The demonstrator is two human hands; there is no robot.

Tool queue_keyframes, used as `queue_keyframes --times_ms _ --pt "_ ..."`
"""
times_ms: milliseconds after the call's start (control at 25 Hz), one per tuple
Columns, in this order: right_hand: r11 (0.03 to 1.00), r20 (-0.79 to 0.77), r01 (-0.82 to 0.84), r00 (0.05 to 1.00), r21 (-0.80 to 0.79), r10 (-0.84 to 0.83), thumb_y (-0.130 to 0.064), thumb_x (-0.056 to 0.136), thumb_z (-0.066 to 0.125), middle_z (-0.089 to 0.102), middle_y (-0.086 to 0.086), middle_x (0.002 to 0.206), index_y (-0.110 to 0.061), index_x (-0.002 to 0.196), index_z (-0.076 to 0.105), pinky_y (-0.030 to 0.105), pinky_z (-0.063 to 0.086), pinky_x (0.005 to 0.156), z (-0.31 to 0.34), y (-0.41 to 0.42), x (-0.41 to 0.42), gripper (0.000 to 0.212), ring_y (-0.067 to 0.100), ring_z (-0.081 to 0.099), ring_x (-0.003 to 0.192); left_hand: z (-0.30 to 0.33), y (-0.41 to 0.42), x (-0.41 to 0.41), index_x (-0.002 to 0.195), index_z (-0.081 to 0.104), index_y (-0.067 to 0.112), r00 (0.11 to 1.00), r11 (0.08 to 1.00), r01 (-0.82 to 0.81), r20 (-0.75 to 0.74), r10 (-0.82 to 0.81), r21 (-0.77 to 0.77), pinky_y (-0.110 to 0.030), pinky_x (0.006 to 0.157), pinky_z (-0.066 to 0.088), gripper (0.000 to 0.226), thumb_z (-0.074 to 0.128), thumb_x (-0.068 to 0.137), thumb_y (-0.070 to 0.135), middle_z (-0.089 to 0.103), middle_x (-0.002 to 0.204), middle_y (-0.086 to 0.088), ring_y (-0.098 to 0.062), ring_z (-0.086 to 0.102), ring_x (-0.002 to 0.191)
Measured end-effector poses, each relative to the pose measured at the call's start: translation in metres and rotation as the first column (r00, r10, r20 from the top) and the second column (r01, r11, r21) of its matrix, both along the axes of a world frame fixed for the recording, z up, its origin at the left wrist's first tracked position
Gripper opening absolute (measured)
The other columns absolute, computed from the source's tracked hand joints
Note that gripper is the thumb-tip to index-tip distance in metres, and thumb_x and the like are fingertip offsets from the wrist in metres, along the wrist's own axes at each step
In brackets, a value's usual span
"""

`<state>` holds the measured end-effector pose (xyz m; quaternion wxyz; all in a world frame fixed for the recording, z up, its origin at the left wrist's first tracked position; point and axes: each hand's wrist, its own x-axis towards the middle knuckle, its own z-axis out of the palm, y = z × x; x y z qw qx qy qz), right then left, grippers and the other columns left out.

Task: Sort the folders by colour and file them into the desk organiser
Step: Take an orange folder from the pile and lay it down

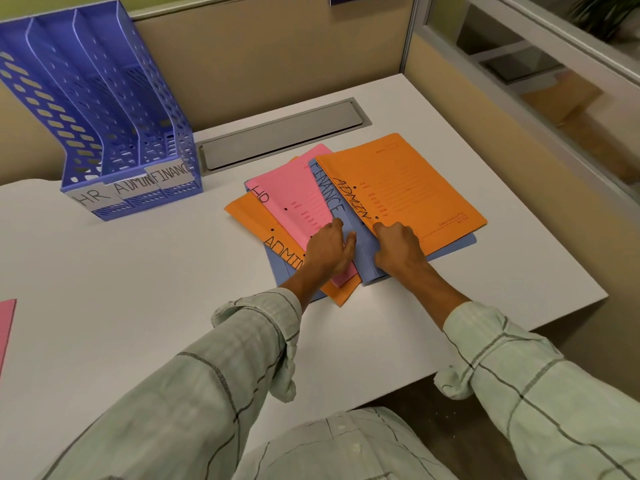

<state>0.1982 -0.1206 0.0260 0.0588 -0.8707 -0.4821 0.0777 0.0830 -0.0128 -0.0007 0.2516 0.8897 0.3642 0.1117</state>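
Observation:
A fanned pile of folders lies on the white desk (138,306). On top at the right is an orange folder marked ADMIN (415,188). Under it lies a blue folder marked FINANCE (346,216), then a pink folder marked HR (294,195), then a second orange ADMIN folder (256,220) and another blue one (277,268). My left hand (329,251) rests on the pink folder, its fingers touching the blue FINANCE folder's edge. My right hand (398,247) has curled fingers at the near-left corner of the top orange folder. The blue desk organiser (104,126) stands at the back left, labelled HR, ADMIN, FINANCE.
A pink folder's edge (7,327) shows at the far left of the desk. A grey cable hatch (284,133) sits behind the pile. Beige partition walls (277,46) close off the back and right. The desk's right edge is close to the pile.

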Motion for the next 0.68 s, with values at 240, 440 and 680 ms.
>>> queue_keyframes --times_ms 240,440,680 --pt "0.943 0.025 -0.147 0.989 0.299 0.146 -0.019 0.074 0.064 0.072 0.01 0.076 -0.019 0.111 0.068 0.034 0.049 0.057 0.031 -0.006 -0.051 0.037 0.038 0.066 0.069 0.025 -0.002 0.0 0.103 0.05 0.007 0.877 0.535 -0.068 0.206 0.434 -0.842 -0.032 0.059 0.051 0.018 0.057 0.091 0.018 0.057 0.078 -0.009 -0.023 0.058 0.066" --pt "0.853 -0.076 -0.05 0.992 0.52 0.104 -0.042 0.072 0.07 0.074 0.005 0.105 -0.017 0.116 0.068 0.04 0.057 0.075 0.024 -0.016 -0.083 0.051 0.025 0.069 0.092 0.038 0.012 -0.054 0.103 0.063 0.01 0.746 0.57 -0.129 0.299 0.595 -0.811 -0.024 0.053 0.051 0.035 0.044 0.078 -0.004 0.067 0.083 -0.002 -0.015 0.063 0.069" --pt "0.919 -0.355 0.184 0.933 0.348 -0.053 -0.052 0.087 0.061 0.022 0.008 0.159 -0.014 0.15 0.026 0.052 0.033 0.111 0.007 0.009 -0.105 0.081 0.032 0.027 0.142 0.04 0.041 -0.177 0.08 0.07 0.02 0.607 0.551 -0.285 0.297 0.737 -0.784 -0.031 0.06 0.057 0.019 0.053 0.079 0.012 0.075 0.077 0.006 -0.014 0.072 0.067"
